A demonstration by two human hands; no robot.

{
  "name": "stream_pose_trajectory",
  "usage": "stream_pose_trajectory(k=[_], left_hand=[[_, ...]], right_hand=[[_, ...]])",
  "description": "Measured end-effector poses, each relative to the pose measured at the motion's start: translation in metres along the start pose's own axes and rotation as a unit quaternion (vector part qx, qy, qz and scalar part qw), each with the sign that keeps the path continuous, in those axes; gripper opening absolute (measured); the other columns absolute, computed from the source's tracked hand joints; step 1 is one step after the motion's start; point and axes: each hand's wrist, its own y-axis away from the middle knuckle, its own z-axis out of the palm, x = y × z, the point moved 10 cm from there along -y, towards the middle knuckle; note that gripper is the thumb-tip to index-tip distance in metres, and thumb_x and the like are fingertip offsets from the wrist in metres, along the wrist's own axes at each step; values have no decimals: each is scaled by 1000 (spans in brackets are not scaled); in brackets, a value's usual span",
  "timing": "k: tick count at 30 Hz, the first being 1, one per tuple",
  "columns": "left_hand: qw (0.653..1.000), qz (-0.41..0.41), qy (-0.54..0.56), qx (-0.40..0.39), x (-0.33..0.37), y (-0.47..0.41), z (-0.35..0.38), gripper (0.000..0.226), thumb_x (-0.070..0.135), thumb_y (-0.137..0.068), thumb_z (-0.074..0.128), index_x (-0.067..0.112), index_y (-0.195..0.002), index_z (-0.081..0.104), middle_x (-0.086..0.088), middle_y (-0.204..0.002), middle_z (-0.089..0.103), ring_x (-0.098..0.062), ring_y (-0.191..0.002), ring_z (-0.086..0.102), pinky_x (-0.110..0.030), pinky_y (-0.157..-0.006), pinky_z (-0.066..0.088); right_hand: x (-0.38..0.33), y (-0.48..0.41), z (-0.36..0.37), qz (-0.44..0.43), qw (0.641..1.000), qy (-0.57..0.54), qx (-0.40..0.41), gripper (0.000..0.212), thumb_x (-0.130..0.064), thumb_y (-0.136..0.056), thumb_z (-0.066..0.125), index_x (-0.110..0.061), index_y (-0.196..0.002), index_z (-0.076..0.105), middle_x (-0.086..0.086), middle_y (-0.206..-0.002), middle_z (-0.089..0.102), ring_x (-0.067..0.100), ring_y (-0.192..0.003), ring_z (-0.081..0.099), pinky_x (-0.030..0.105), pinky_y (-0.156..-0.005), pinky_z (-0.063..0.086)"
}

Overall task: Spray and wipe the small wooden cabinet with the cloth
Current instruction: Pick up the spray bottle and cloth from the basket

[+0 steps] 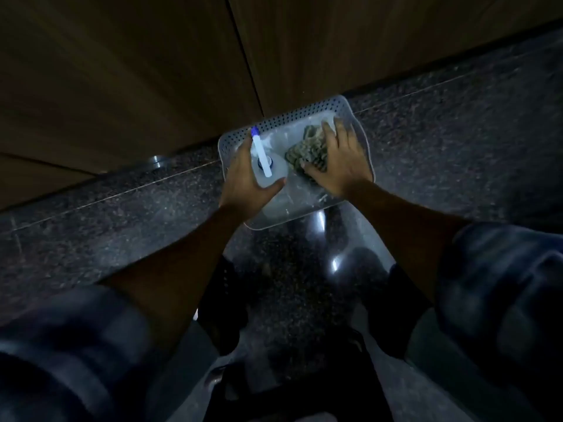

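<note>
Nearest to the camera, two bare forearms come out of dark blue sleeves (499, 287) and reach forward over a dark speckled stone floor (457, 117).

Further on, both hands are inside a pale grey plastic basket with perforated walls (283, 117), which stands on the floor just in front of the brown wooden cabinet doors (122, 71). The left hand (243, 181) is closed around the body of a clear plastic spray bottle with a white nozzle and a blue tip (261, 152); the thumb lies across the near side and the fingers go around the far side. The right hand (341, 159) lies on a crumpled grey-green cloth (306, 149) with the fingers spread and curled a little. I cannot tell if it already pinches the cloth or only presses on it.

The basket holds only these two things, as far as the dim light lets me see: the bottle in its left half, the cloth in its right half.

I judge the bottle to be light and smooth, maybe slippery, so the body below the nozzle is a good place to hold it. The cloth looks soft and limp; it should be gathered into the palm, not lifted by one corner.

Behind the basket, the cabinet has two flat doors with a thin dark gap between them, and no spraying or wiping has begun.
</note>
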Motion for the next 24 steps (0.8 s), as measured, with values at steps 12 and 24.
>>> stream_pose_trajectory(k=[12, 24], left_hand=[[988, -15, 104, 109, -34, -32, 34, 109, 33, -76, 89, 8, -160, 24, -8, -125, 63, 6, -105, 59, -10, -91, 48], [967, -30, 176, 180, -27, -38, 20, 47, 1, -87, 64, 23, -128, 56, 12, -111, 60, -3, -105, 64, -28, -97, 55]], right_hand=[[9, -37, 88, -41, 995, 57, -74, 117, -82, -78, 52, -19, -163, 1, 15, -169, 1, 47, -152, 9, 61, -122, 12], [25, -48, 91, -25, 981, -184, -65, 61, -38, -110, 34, -19, -164, 14, 11, -170, 10, 33, -156, 4, 45, -128, 8]])
